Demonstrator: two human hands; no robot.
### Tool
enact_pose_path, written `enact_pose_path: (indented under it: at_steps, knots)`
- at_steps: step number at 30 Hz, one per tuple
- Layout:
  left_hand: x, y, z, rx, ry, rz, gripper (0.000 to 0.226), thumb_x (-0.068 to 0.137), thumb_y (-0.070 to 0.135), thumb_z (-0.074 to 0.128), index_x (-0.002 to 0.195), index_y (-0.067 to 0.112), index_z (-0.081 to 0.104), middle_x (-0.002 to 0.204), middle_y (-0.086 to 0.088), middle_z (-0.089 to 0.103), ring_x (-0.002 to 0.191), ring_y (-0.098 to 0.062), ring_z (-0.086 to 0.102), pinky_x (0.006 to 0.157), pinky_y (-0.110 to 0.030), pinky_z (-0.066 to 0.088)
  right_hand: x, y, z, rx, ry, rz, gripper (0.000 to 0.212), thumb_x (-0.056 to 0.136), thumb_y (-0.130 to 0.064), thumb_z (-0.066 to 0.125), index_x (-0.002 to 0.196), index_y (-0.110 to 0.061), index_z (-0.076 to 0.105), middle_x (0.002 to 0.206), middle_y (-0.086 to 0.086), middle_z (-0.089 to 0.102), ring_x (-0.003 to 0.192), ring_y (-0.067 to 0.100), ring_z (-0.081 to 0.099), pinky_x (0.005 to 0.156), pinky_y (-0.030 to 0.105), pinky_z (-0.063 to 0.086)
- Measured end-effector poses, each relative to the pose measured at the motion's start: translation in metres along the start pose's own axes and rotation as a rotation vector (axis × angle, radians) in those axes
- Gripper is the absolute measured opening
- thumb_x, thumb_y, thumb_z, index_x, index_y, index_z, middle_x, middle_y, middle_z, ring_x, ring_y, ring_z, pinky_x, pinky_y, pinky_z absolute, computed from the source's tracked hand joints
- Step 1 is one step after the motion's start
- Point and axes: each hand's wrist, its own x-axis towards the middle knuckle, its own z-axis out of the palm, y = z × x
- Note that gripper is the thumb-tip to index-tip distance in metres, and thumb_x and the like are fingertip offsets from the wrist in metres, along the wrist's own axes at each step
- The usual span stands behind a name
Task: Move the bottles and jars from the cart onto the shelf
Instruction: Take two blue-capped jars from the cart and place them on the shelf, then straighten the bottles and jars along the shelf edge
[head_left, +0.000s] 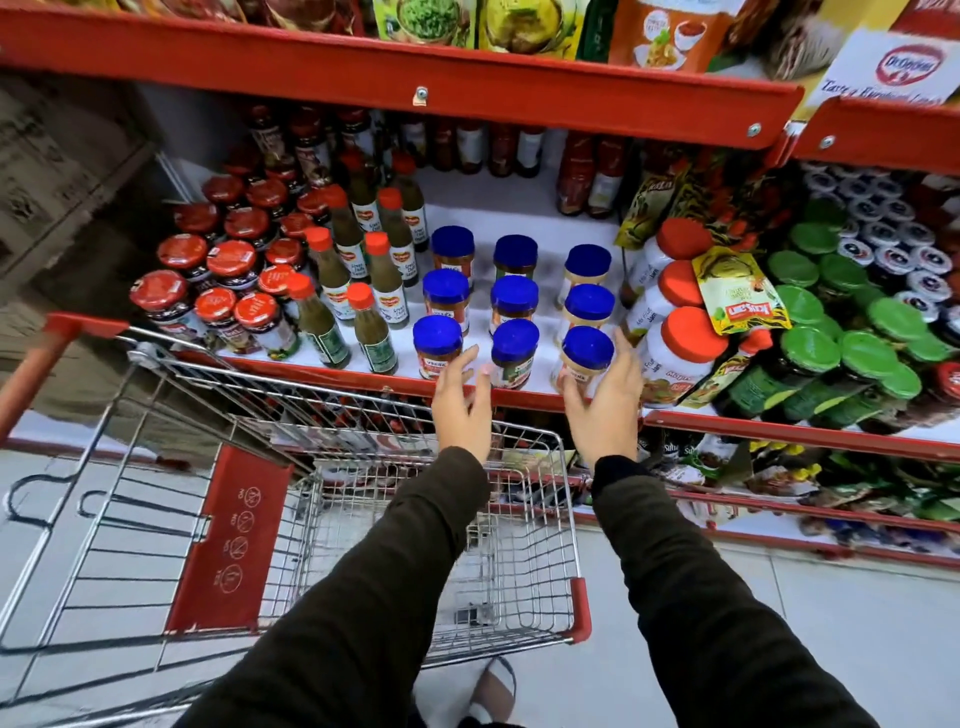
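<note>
Three rows of blue-lidded jars stand on the white shelf (545, 218) with its red front edge. My right hand (605, 410) is cupped around the front right blue-lidded jar (587, 351), thumb on its left and fingers on its right; the jar rests at the shelf's front edge. My left hand (462, 408) hovers with its fingers apart between the front left jar (437, 343) and the front middle jar (514, 348), holding nothing. Below my arms, the wire cart (524, 597) shows no bottles or jars in its basket.
Green sauce bottles (371, 327) and red-lidded jars (218, 291) fill the shelf's left side. On the right are orange-lidded jam jars (680, 343), pouches and green-lidded jars (872, 343). A red shelf (415, 83) overhangs above. The cart's red handle (31, 374) is at the left.
</note>
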Motion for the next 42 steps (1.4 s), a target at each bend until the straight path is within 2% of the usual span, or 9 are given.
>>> enact_pose_path:
  at_steps: [2, 5, 9, 12, 15, 20, 28, 38, 42]
  knots:
    - [-0.004, -0.001, -0.021, -0.011, 0.042, 0.084, 0.033, 0.102, 0.025, 0.049, 0.132, 0.016, 0.058, 0.136, -0.006, 0.053, 0.117, -0.009, 0.056, 0.094, -0.011, 0.046, -0.011, -0.014, 0.01, -0.061, 0.022, -0.042, 0.071, 0.094, -0.033, 0.059, 0.152, -0.011, 0.024, 0.159, 0.015, 0.026, 0.15, 0.03, 0.022, 0.12, 0.046, 0.029]
    - [0.002, -0.005, -0.054, 0.031, 0.12, 0.159, 0.03, 0.102, 0.024, 0.046, 0.13, 0.02, 0.057, 0.133, -0.004, 0.049, 0.125, -0.014, 0.051, 0.107, -0.03, 0.042, -0.02, -0.039, 0.031, -0.056, -0.009, -0.091, 0.069, 0.095, -0.036, 0.057, 0.152, -0.011, 0.025, 0.163, 0.014, 0.022, 0.153, 0.029, 0.017, 0.121, 0.052, 0.027]
    - [0.023, -0.007, -0.101, 0.116, 0.183, 0.209, 0.032, 0.101, 0.017, 0.048, 0.133, 0.018, 0.052, 0.139, -0.006, 0.044, 0.129, -0.008, 0.041, 0.106, -0.002, 0.025, -0.024, -0.079, 0.065, 0.028, -0.079, -0.149, 0.07, 0.096, -0.037, 0.057, 0.154, -0.015, 0.024, 0.164, 0.008, 0.021, 0.155, 0.025, 0.017, 0.122, 0.051, 0.027]
    - [0.045, -0.009, -0.132, 0.127, 0.204, 0.198, 0.039, 0.101, 0.016, 0.048, 0.14, 0.015, 0.046, 0.147, -0.006, 0.04, 0.132, -0.004, 0.035, 0.103, 0.005, 0.019, -0.024, -0.112, 0.089, 0.124, -0.156, -0.155, 0.071, 0.096, -0.038, 0.058, 0.155, -0.019, 0.023, 0.166, 0.003, 0.019, 0.155, 0.018, 0.014, 0.123, 0.036, 0.022]
    - [0.07, -0.009, -0.155, 0.134, 0.208, 0.18, 0.048, 0.101, 0.02, 0.049, 0.147, 0.015, 0.037, 0.155, -0.007, 0.033, 0.144, -0.013, 0.029, 0.111, -0.009, 0.021, -0.02, -0.142, 0.109, 0.159, -0.227, -0.152, 0.071, 0.095, -0.035, 0.063, 0.154, -0.018, 0.028, 0.163, 0.002, 0.027, 0.151, 0.015, 0.024, 0.116, 0.02, 0.02]
    - [0.115, -0.012, -0.178, 0.165, 0.102, 0.077, 0.061, 0.1, 0.017, 0.051, 0.154, 0.01, 0.026, 0.161, -0.009, 0.028, 0.149, -0.021, 0.028, 0.114, -0.021, 0.02, -0.005, -0.168, 0.147, 0.199, -0.256, -0.019, 0.062, 0.084, -0.039, 0.075, 0.138, -0.019, 0.053, 0.139, 0.006, 0.06, 0.128, 0.023, 0.056, 0.107, 0.043, 0.048]
    - [0.158, -0.018, -0.204, 0.26, -0.12, 0.081, 0.039, 0.09, 0.018, 0.065, 0.128, 0.009, 0.06, 0.122, -0.009, 0.068, 0.116, -0.023, 0.063, 0.106, -0.044, 0.048, 0.014, -0.186, 0.168, 0.094, -0.254, 0.02, 0.028, 0.078, -0.034, 0.081, 0.097, -0.017, 0.07, 0.095, 0.0, 0.074, 0.089, 0.019, 0.068, 0.081, 0.04, 0.057]
    - [0.165, -0.009, -0.208, 0.303, 0.003, 0.087, 0.035, 0.07, 0.031, 0.087, 0.087, 0.019, 0.059, 0.088, 0.004, 0.064, 0.086, -0.016, 0.06, 0.081, -0.029, 0.05, 0.025, -0.193, 0.165, 0.148, -0.415, -0.007, 0.033, 0.081, -0.009, 0.076, 0.113, -0.01, 0.068, 0.103, 0.005, 0.072, 0.098, 0.02, 0.065, 0.094, 0.034, 0.051]
    - [0.166, -0.01, -0.204, 0.342, 0.031, 0.091, 0.04, 0.069, 0.036, 0.087, 0.086, 0.017, 0.055, 0.093, 0.0, 0.058, 0.086, -0.018, 0.055, 0.076, -0.026, 0.042, 0.027, -0.199, 0.162, 0.117, -0.437, -0.039, 0.036, 0.081, -0.005, 0.073, 0.115, -0.007, 0.065, 0.105, 0.011, 0.072, 0.099, 0.025, 0.066, 0.094, 0.036, 0.052]
